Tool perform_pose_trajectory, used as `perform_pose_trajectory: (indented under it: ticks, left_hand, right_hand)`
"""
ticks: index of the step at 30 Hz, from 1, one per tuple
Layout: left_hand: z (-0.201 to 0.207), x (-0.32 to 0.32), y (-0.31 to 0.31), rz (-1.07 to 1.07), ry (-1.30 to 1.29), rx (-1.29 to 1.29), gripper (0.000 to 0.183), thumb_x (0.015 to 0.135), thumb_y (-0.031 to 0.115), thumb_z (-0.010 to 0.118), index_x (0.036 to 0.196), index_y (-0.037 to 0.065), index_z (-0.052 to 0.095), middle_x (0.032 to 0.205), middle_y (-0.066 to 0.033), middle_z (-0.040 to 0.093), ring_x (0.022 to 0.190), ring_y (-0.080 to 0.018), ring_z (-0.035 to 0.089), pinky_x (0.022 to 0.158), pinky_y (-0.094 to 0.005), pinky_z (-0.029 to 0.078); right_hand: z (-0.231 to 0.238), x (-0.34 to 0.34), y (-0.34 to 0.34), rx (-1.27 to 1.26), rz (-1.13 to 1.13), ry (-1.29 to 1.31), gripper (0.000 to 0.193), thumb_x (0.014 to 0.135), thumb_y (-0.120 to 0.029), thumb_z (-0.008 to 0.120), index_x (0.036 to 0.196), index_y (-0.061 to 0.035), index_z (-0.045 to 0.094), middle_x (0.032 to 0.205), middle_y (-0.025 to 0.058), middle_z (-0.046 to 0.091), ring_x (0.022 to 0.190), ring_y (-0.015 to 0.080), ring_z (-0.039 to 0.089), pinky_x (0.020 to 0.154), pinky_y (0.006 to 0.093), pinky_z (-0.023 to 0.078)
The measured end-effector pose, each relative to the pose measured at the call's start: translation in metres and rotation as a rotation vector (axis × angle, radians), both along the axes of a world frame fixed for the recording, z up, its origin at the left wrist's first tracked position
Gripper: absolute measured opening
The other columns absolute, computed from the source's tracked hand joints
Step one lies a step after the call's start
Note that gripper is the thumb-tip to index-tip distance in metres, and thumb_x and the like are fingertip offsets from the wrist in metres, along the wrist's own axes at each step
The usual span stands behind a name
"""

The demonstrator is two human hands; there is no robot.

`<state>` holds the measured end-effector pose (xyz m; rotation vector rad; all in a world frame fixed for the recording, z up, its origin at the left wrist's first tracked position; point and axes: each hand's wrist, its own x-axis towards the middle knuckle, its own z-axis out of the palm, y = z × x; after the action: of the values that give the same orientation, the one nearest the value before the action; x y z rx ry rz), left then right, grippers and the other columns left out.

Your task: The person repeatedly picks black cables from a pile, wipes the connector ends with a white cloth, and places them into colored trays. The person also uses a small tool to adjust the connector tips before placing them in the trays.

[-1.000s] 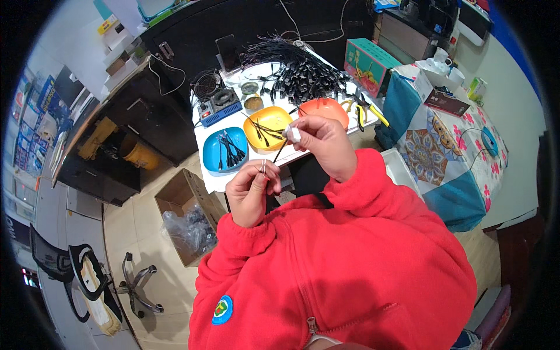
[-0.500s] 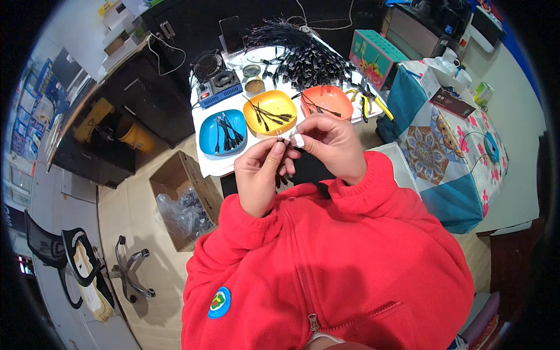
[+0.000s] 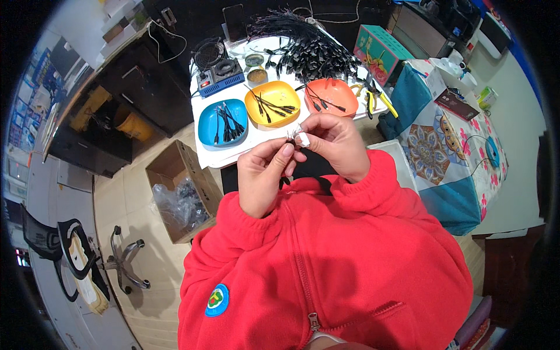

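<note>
My left hand (image 3: 269,173) is closed on short black cables, their dark ends (image 3: 284,181) hanging below its fingers. Thin bare wire ends (image 3: 292,135) stick up between its thumb and forefinger. My right hand (image 3: 339,144) pinches at these wire ends, fingertips almost touching the left ones. Something white (image 3: 303,139) covers the tip of the right thumb; whether it is tape I cannot tell. Just beyond my hands are a blue bowl (image 3: 204,123), a yellow bowl (image 3: 269,90) and an orange bowl (image 3: 336,92), each with black cables in it.
A large heap of black cables (image 3: 318,55) fills the table's far side. At the back left stands a small blue device (image 3: 221,86) beside a round tin (image 3: 257,76). Yellow-handled pliers (image 3: 385,104) lie at the right. A cardboard box (image 3: 169,224) with plastic bags is on the floor.
The view has tilted a little, so the bowls sit slightly higher in it. My hands remain together, and the bare wires now stand out more between the fingertips.
</note>
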<state>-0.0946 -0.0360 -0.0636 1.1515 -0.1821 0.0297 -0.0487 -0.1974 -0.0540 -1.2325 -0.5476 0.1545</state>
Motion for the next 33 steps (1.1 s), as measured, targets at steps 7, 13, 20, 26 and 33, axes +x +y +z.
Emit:
perform_pose_trajectory:
  ticks: [7,13,20,26,33]
  left_hand:
    - [-0.005,-0.003,0.002,-0.001,0.019,-0.004,0.018,0.092,0.005,0.057,0.104,-0.007,0.063,0.080,-0.0100,0.066,0.059,-0.0067,0.050,0.052,-0.0184,0.040]
    - [-0.006,-0.004,-0.001,0.005,0.021,-0.132,0.017,0.092,0.004,0.058,0.104,-0.007,0.063,0.079,-0.0106,0.066,0.058,-0.0079,0.051,0.053,-0.0183,0.041]
    - [-0.001,-0.007,0.006,-0.140,0.109,-0.134,0.015,0.092,0.003,0.056,0.101,-0.006,0.064,0.077,-0.0108,0.066,0.055,-0.0069,0.047,0.051,-0.0185,0.037]
    - [0.002,-0.011,0.013,-0.274,0.089,-0.069,0.016,0.092,0.004,0.055,0.098,-0.008,0.064,0.074,-0.0129,0.064,0.054,-0.0084,0.047,0.048,-0.0184,0.034]
    - [0.001,-0.011,0.017,-0.319,0.116,-0.095,0.016,0.092,0.003,0.056,0.101,-0.007,0.064,0.078,-0.0100,0.065,0.059,-0.0059,0.045,0.053,-0.0177,0.035]
  right_hand:
    - [-0.002,-0.001,0.000,-0.013,-0.012,-0.017,0.014,0.088,-0.005,0.064,0.098,0.0035,0.062,0.088,0.0046,0.065,0.080,0.0095,0.062,0.071,0.0225,0.051]
    - [-0.008,-0.008,0.009,0.150,0.035,0.190,0.013,0.089,-0.008,0.063,0.098,0.0020,0.061,0.088,0.0049,0.064,0.077,0.0100,0.061,0.071,0.0232,0.050]
    - [-0.009,-0.005,0.005,0.245,0.189,0.248,0.010,0.089,-0.006,0.059,0.098,-0.0021,0.055,0.088,0.0037,0.059,0.077,0.0091,0.058,0.068,0.0217,0.048]
    - [-0.008,-0.009,-0.001,0.194,0.389,0.505,0.024,0.088,-0.017,0.058,0.105,-0.0021,0.052,0.096,0.0048,0.058,0.084,0.0121,0.060,0.073,0.0261,0.050]
    - [-0.006,-0.004,-0.003,0.130,0.439,0.514,0.019,0.092,-0.016,0.060,0.106,-0.0046,0.054,0.094,0.0010,0.058,0.081,0.0087,0.058,0.072,0.0220,0.049]
